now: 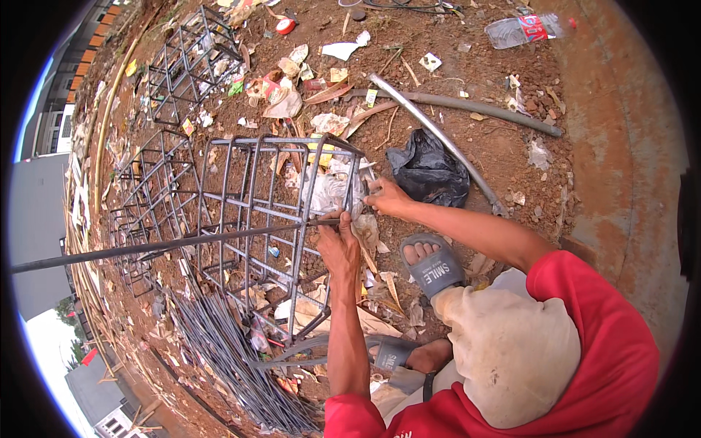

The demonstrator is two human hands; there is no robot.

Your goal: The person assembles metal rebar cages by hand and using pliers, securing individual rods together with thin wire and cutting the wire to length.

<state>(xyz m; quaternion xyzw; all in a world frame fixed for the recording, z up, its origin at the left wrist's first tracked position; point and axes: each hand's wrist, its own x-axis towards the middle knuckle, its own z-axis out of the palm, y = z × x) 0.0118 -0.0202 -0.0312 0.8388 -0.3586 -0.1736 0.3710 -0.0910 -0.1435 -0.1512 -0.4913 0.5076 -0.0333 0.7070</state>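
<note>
A rebar cage (250, 190) of dark steel bars tied with square hoops stands in front of me. Across it runs a long thin steel rod (175, 241), stretching away to the far left. My left hand (338, 244) is closed around that rod's near end, by the cage's right side. Just above and to the right, my right hand (387, 198) has its fingers pinched together at the cage's end corner. What sits in those fingers is too small to make out. Crumpled whitish plastic (327, 191) shows through the bars beside both hands.
More rebar cages (157, 171) lie to the left and far left. A bundle of steel rods (234, 358) rests nearby. Right of the hands are a black plastic bag (431, 171), a metal pipe (438, 135) and a plastic bottle (522, 31). Litter covers the soil around my sandals (432, 264).
</note>
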